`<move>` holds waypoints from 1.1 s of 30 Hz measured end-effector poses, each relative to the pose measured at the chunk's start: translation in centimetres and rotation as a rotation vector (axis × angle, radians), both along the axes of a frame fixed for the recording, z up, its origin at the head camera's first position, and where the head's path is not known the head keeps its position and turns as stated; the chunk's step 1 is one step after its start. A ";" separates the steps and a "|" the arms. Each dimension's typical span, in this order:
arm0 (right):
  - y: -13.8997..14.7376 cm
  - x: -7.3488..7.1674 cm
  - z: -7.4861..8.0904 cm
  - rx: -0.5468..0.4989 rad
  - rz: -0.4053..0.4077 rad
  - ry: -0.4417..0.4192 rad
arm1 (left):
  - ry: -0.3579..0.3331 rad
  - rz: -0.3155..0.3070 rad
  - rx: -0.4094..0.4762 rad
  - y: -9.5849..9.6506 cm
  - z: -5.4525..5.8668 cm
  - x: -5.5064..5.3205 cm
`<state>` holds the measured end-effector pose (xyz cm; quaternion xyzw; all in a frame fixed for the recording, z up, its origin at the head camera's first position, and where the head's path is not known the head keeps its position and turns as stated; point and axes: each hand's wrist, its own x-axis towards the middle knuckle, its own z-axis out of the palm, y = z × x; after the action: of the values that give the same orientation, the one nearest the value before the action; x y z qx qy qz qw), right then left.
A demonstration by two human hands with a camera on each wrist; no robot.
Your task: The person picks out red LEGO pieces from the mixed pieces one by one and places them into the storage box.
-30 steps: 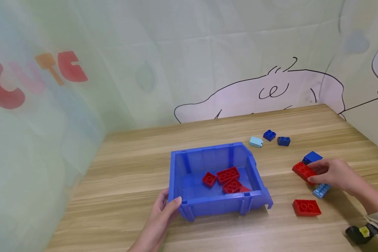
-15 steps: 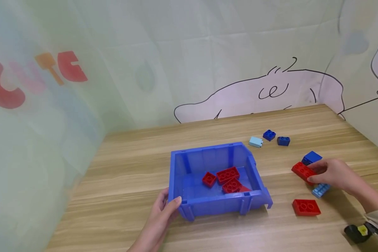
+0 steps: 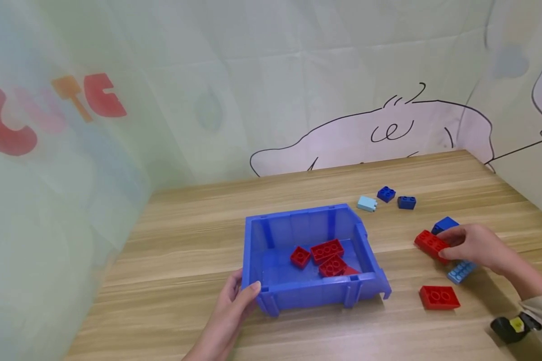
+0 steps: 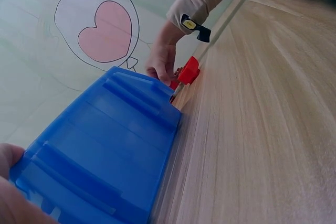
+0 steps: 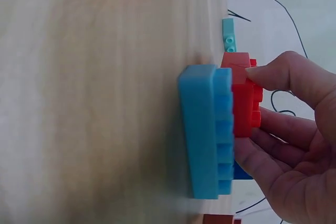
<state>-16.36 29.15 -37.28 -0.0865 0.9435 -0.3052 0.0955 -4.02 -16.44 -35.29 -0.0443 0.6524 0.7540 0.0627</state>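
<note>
My left hand (image 3: 235, 303) grips the near left corner of a blue plastic bin (image 3: 307, 296), thumb over the rim. Several red toy bricks (image 3: 327, 250) lie inside the bin. To its right, my right hand (image 3: 479, 248) pinches a red brick (image 3: 431, 245) between thumb and fingers, seen also in the right wrist view (image 5: 242, 98). Close behind that brick sits a blue brick (image 3: 444, 224), partly hidden. A light blue brick (image 3: 461, 271) lies just below my right hand, and another red brick (image 3: 439, 298) rests nearer on the table.
Farther back on the wooden table (image 3: 185, 240) are a pale blue brick (image 3: 367, 203) and two dark blue bricks (image 3: 386, 194). A printed cloth wall (image 3: 208, 100) borders the table behind and at both sides.
My right hand has shifted slightly left along with the red brick it pinches. The left hand and the bin stay where they were.
</note>
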 end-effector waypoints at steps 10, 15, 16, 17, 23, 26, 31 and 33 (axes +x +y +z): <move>-0.8 -0.3 1.3 -0.005 0.041 0.026 | 0.008 -0.004 0.008 0.0 0.0 0.0; -1.4 -0.5 1.9 -0.032 0.062 0.040 | 0.010 -0.004 0.004 0.0 -0.1 0.0; -1.5 -0.6 2.0 -0.038 0.068 0.043 | 0.009 -0.003 0.003 0.0 -0.1 0.0; -1.6 -0.6 2.1 -0.042 0.075 0.046 | 0.007 -0.001 0.001 0.0 0.0 0.0; -2.2 -1.0 3.0 -0.040 0.088 0.024 | 0.005 0.004 -0.007 0.0 -0.1 0.1; -2.4 -1.2 3.4 -0.062 0.096 0.008 | 0.007 0.003 -0.007 0.0 -0.2 0.1; -2.9 -1.6 4.2 -0.086 0.103 -0.017 | 0.013 0.005 -0.003 0.0 -0.1 0.1; -3.2 -1.7 4.5 -0.087 0.108 -0.024 | 0.009 0.008 -0.002 0.0 -0.1 0.1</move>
<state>-18.04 25.98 -32.82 -0.1376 0.9221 -0.3413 0.1195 -3.92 -16.39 -35.44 -0.0435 0.6534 0.7536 0.0566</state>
